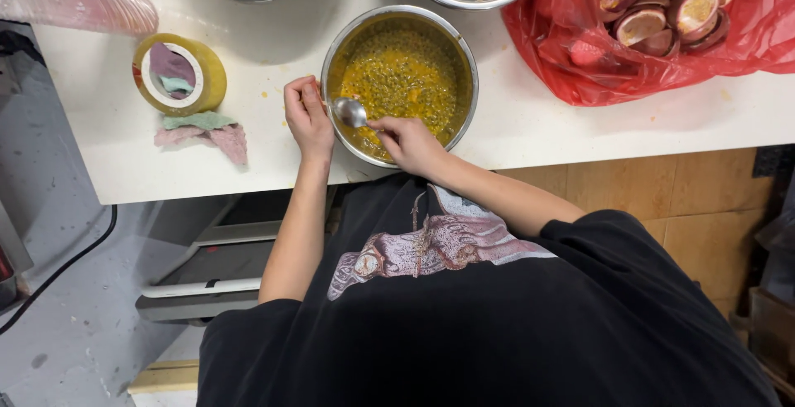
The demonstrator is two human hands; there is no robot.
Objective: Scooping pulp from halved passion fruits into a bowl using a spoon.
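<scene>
Currently the steel bowl (400, 22) of yellow seeded pulp sits at the near table edge (580, 138); left hand (308, 117) curls against its left rim, fingers narrow, steadying; right hand (411, 144) closes on a spoon (351, 112), its head over the near-left rim. Risks: bowl overhangs slightly, so a hard push may tip it; pulp may drip from the spoon onto the table.
</scene>
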